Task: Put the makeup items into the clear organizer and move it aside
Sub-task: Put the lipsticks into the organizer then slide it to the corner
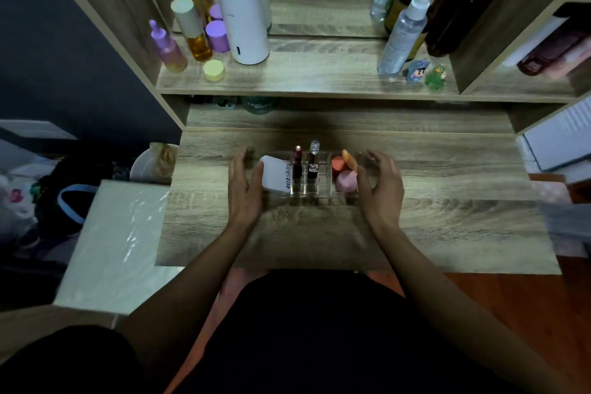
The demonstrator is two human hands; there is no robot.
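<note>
The clear organizer stands in the middle of the wooden desk. Its left part holds a white tube lying tilted. Two lipsticks, a dark red one and a black one with a clear cap, stand upright in the middle slots. Orange and pink makeup sponges fill the right part. My left hand cups the organizer's left end, its thumb against the tube's corner. At the right end is my right hand, thumb by the pink sponge and fingers curled behind the end wall.
A raised shelf behind the desk carries a white cylinder, purple and yellow bottles at the left, and spray bottles and small figures at the right. A white box sits left of the desk.
</note>
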